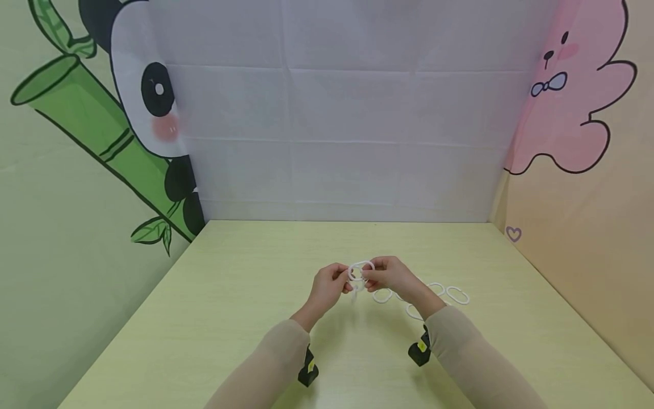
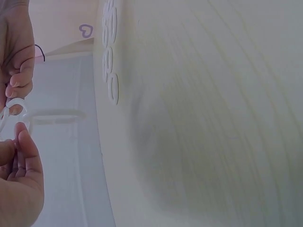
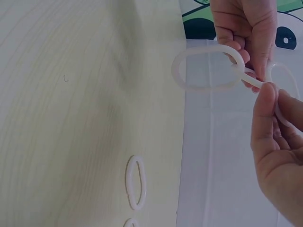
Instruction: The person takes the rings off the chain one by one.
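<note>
White oval plastic links are between the two hands, above the table. My left hand (image 1: 326, 286) pinches one link between thumb and fingertips. My right hand (image 1: 392, 275) pinches another white link (image 1: 361, 262), close against the left fingertips. A further link (image 3: 208, 49) hangs below, looped through the link at the left fingers. In the left wrist view, the left hand (image 2: 22, 184) is below the right hand (image 2: 18, 61), with the links between them. Fingers hide where the upper links meet.
Several loose white links lie on the pale wooden table (image 1: 245, 295), under and beyond my right forearm; one link (image 1: 457, 295) lies farthest right. Black wrist devices hang beneath both sleeves. A white back wall (image 1: 337, 170) and painted side walls enclose the table.
</note>
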The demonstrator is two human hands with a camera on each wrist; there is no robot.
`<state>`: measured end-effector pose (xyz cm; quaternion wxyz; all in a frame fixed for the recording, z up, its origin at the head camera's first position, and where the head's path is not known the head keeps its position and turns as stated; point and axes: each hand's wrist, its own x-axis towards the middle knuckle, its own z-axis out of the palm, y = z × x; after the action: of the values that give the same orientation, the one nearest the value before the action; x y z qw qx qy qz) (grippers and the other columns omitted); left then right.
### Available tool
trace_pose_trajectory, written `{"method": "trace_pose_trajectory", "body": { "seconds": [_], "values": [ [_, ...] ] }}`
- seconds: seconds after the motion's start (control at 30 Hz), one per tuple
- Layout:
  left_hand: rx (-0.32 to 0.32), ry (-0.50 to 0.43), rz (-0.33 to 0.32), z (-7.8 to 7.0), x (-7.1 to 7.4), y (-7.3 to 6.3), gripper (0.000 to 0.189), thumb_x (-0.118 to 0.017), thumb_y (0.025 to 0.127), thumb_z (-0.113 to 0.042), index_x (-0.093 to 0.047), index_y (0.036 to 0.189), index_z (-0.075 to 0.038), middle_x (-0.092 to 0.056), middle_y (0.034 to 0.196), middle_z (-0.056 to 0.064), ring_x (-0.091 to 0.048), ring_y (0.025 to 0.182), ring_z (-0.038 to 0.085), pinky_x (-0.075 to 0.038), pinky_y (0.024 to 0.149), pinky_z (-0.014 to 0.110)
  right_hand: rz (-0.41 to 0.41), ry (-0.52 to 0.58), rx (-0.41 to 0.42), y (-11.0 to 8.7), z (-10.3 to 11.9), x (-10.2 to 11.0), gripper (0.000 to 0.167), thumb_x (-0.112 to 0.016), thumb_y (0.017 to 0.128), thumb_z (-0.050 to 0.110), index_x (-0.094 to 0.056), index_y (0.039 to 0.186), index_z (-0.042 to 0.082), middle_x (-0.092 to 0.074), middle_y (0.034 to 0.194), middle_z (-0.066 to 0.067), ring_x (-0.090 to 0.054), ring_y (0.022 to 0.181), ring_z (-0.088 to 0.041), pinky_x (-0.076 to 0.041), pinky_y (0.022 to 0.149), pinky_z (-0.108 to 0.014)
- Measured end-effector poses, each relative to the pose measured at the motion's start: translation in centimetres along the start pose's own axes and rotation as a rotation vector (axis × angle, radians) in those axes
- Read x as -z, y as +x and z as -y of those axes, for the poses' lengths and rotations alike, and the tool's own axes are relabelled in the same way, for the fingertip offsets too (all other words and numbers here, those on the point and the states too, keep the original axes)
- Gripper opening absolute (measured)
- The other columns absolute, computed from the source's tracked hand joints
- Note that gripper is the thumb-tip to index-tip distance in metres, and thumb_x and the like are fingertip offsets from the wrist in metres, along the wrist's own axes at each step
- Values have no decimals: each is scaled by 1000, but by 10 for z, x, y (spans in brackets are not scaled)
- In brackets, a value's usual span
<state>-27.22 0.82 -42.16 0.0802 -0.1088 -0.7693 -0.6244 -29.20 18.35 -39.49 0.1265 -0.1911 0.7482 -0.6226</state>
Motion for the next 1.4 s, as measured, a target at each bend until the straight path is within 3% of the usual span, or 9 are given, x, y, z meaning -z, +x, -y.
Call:
{"method": "trace_pose_trajectory", "body": {
  "seconds": [0.17, 0.4, 0.53, 0.63, 0.73, 0.83, 1.0, 1.17, 1.4],
  "values": [
    [-17, 4, 6, -6, 0, -4, 17, -55, 93, -6, -60, 96, 10, -62, 82, 20, -55, 59, 11, -51, 59, 27, -9, -6, -21, -1, 0, 2, 11, -60, 89, 3, -57, 91, -7, -60, 71, -6, -60, 62, -14, -53, 65, -31],
    [-39, 30, -4, -38, -1, -20, 16, -52, 93, -1, -58, 94, 13, -61, 77, 9, -56, 60, 14, -52, 61, 30, -57, -9, -32, -2, 2, 6, 17, -63, 87, 4, -59, 97, -9, -63, 77, -8, -60, 63, -14, -53, 66, -33],
    [-47, 6, -11, -24, -1, -11, 16, -54, 93, -4, -59, 94, 11, -63, 81, 17, -57, 59, 12, -51, 59, 27, -74, -37, -17, -1, 4, 10, 22, -62, 87, 3, -57, 103, -11, -66, 84, -12, -61, 64, -15, -54, 65, -33],
    [-35, -3, -21, -23, 0, -8, 17, -54, 93, -4, -59, 95, 12, -63, 81, 17, -57, 59, 11, -51, 58, 25, -75, -57, -1, -1, 5, 15, 25, -62, 87, 4, -56, 107, -11, -66, 86, -14, -62, 64, -17, -54, 64, -33],
    [-39, -5, -30, -32, 1, -13, 15, -53, 92, 0, -58, 95, 13, -62, 78, 11, -57, 60, 14, -51, 58, 26, -78, -58, 6, -3, 7, 19, 27, -62, 88, 5, -54, 108, -10, -66, 86, -16, -62, 64, -19, -54, 64, -34],
    [-41, -23, -34, -20, 0, -7, 14, -54, 92, -2, -60, 95, 10, -62, 78, 9, -58, 60, 14, -51, 58, 25, -80, -58, 15, -5, 7, 25, 28, -61, 89, 7, -51, 109, -8, -66, 87, -18, -63, 65, -20, -54, 64, -35],
    [-37, -23, -42, -1, 0, 2, 16, -55, 93, -7, -61, 97, 7, -63, 86, 19, -58, 60, 9, -51, 58, 23, -98, -44, 22, -7, 5, 35, 25, -57, 92, 8, -46, 108, -8, -66, 84, -18, -62, 63, -19, -54, 62, -34],
    [-22, -18, -50, 1, 0, 3, 16, -54, 93, -7, -61, 98, 7, -62, 92, 26, -57, 60, 8, -51, 58, 22, -122, -48, -5, -9, -2, 42, 18, -55, 93, 6, -47, 103, -7, -65, 83, -19, -61, 59, -16, -53, 59, -30],
    [-15, -19, -55, -2, -1, 2, 16, -55, 93, -8, -61, 96, 6, -62, 90, 24, -57, 59, 9, -50, 58, 22, -150, -63, -51, -11, -13, 48, 14, -54, 93, 5, -48, 98, -7, -65, 81, -21, -60, 57, -15, -53, 57, -29]
  ]
}}
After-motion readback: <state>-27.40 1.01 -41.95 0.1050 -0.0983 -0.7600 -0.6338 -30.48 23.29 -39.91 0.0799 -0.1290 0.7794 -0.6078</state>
